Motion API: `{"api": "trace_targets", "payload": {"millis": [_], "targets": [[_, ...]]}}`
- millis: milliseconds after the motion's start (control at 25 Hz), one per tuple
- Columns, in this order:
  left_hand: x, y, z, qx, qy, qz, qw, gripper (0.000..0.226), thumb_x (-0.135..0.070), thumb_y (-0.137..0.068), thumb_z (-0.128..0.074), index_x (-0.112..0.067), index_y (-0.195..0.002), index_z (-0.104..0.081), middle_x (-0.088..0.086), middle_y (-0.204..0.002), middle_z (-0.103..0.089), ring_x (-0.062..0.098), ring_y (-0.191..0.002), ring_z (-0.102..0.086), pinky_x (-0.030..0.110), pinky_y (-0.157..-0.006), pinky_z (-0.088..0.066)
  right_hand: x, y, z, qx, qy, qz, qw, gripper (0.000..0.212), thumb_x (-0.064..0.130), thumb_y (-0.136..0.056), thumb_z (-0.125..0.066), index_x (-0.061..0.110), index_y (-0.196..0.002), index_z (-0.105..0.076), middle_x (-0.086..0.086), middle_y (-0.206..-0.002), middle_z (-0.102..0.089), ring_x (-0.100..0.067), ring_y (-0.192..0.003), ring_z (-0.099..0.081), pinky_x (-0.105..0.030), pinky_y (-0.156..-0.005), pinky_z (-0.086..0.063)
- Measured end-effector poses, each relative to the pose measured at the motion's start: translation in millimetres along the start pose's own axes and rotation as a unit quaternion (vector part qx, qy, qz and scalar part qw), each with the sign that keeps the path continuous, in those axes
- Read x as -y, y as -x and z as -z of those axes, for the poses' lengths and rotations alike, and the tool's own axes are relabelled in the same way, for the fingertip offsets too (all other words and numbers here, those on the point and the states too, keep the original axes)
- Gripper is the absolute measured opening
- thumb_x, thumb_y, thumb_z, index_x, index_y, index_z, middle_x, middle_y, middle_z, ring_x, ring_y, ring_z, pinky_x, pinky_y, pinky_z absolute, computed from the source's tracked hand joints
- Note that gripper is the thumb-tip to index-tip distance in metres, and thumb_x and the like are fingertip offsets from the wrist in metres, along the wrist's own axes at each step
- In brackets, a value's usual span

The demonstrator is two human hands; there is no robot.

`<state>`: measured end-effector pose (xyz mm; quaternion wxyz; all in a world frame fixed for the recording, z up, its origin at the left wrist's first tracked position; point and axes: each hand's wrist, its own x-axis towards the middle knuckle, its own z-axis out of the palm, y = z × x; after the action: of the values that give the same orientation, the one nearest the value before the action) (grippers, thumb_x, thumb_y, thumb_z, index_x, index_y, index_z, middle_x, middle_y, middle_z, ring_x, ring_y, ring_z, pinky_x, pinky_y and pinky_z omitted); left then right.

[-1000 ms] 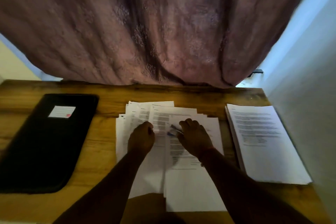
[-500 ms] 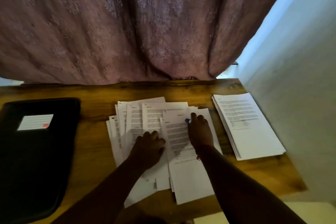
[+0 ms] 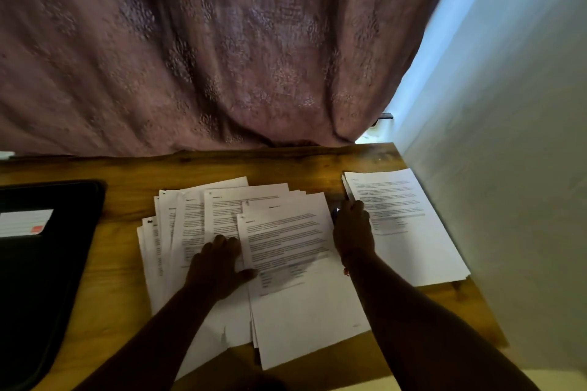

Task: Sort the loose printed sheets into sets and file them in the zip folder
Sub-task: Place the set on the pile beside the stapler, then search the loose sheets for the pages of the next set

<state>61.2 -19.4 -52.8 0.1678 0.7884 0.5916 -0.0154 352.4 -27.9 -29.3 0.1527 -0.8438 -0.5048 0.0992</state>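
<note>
Desk, left hand flat on sheets

Matt white paper sheets, grained glossy wooden table, embossed mauve cloth curtain.

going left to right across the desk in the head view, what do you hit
black zip folder → fanned loose sheets → left hand pressing on them → top printed sheet → right hand → neat stack of sheets → wall
</note>
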Motion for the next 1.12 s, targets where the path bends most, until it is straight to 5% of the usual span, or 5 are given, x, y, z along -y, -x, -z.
{"api": "trace_targets", "payload": {"millis": [160,320,560,920,1120], "targets": [[13,6,3,0.018,0.001,0.029,0.999,0.074,-0.071,-0.073,-0.064,-0.026,-0.128,-0.044,-0.003,-0.125,-0.050,0.015,-0.109,-0.055,0.035,-0.087,-0.055,-1,-3,4,0.016,-0.005,0.010,1.000,0.043,0.034,-0.092,-0.058,0.015,-0.130,-0.049,-0.014,-0.129,-0.048,-0.037,-0.115,-0.053,-0.048,-0.091,-0.053],[16,12,12,0.029,0.009,0.047,0.998,0.072,-0.070,-0.074,-0.063,-0.027,-0.129,-0.045,-0.002,-0.130,-0.048,0.018,-0.114,-0.053,0.038,-0.091,-0.054,18,7,5,-0.063,0.053,0.052,0.995,0.037,0.027,-0.093,-0.054,0.015,-0.127,-0.048,-0.011,-0.126,-0.051,-0.031,-0.111,-0.052,-0.042,-0.092,-0.049],[19,18,16,0.038,0.056,0.079,0.995,0.061,-0.062,-0.082,-0.062,-0.024,-0.127,-0.046,0.002,-0.130,-0.048,0.026,-0.119,-0.050,0.045,-0.096,-0.049,71,82,-36,0.077,0.064,0.199,0.975,0.045,0.049,-0.092,-0.047,0.022,-0.128,-0.046,-0.005,-0.134,-0.047,-0.027,-0.122,-0.046,-0.045,-0.101,-0.044],[-17,26,23,-0.103,0.394,0.154,0.900,0.026,-0.030,-0.095,-0.059,-0.020,-0.117,-0.049,-0.004,-0.108,-0.066,0.015,-0.095,-0.066,0.035,-0.080,-0.057,90,101,-42,0.120,0.047,0.134,0.983,0.066,0.064,-0.086,-0.050,0.021,-0.135,-0.040,-0.007,-0.141,-0.039,-0.031,-0.130,-0.037,-0.049,-0.106,-0.038],[-27,36,22,-0.071,0.298,0.026,0.952,0.028,-0.018,-0.103,-0.043,-0.025,-0.122,-0.062,-0.016,-0.117,-0.055,0.002,-0.106,-0.050,0.018,-0.090,-0.039,105,104,-34,0.166,-0.124,0.081,0.975,0.073,0.080,-0.079,-0.044,0.023,-0.124,-0.055,0.003,-0.123,-0.058,-0.021,-0.115,-0.054,-0.041,-0.097,-0.048]]}}
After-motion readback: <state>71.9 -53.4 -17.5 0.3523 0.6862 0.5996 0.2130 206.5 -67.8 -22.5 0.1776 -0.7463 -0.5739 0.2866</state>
